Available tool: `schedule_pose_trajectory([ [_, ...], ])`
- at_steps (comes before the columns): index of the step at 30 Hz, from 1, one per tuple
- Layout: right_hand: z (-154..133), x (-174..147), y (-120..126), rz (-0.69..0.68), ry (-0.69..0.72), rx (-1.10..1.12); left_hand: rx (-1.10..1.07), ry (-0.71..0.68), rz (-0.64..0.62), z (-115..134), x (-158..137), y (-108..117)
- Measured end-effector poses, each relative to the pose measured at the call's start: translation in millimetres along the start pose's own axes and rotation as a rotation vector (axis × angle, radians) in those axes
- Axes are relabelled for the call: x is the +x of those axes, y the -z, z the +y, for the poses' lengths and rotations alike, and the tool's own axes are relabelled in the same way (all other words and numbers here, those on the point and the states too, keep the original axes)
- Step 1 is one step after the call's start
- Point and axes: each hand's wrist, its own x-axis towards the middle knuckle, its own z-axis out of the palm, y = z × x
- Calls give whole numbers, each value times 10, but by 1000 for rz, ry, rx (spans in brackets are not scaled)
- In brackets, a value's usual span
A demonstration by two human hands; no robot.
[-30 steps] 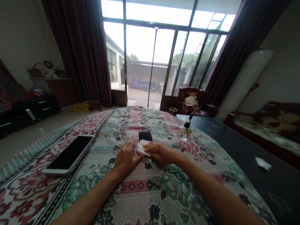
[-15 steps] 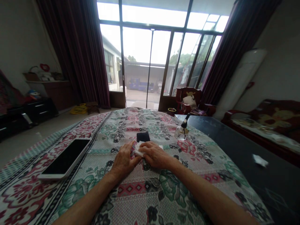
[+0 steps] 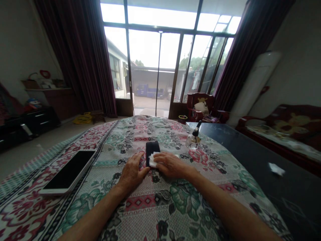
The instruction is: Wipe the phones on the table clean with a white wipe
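Observation:
A small black flat rectangle, phone-like, lies on the floral tablecloth in front of me. My right hand is closed on a crumpled white tissue and presses it on the lower right part of the black rectangle. My left hand rests flat at the rectangle's lower left, fingers stretched forward and thumb out to the side. The thumb tip is at the near left corner; whether it presses there I cannot tell.
A large white-framed phone or tablet lies on the left. A clear glass bottle with a black upright top stands at the right. Beyond it, a dark tabletop holds another crumpled white tissue. Glass doors stand ahead.
My right hand has moved slightly right with the tissue, uncovering more of the black rectangle. My left hand stays nearly in place, its fingers now apart from the tissue.

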Motion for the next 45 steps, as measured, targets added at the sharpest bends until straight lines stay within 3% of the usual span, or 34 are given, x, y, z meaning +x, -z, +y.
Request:
schedule_pose_trajectory([
  [5, 51, 75, -128, 27, 44, 27, 16, -29, -18, 13, 11, 13],
  [13, 357, 46, -175, 165, -142, 23, -15, -41, -5, 32, 12, 34],
  [24, 248, 69, -251, 178, -101, -6, -16, -50, -53, 5, 22, 33],
  [34, 62, 137, -258, 78, 28, 14, -6, -74, -53, 32, 27, 59],
  [45, 296, 122, -264, 179, -164, -25, -6, -58, -52, 12, 25, 40],
])
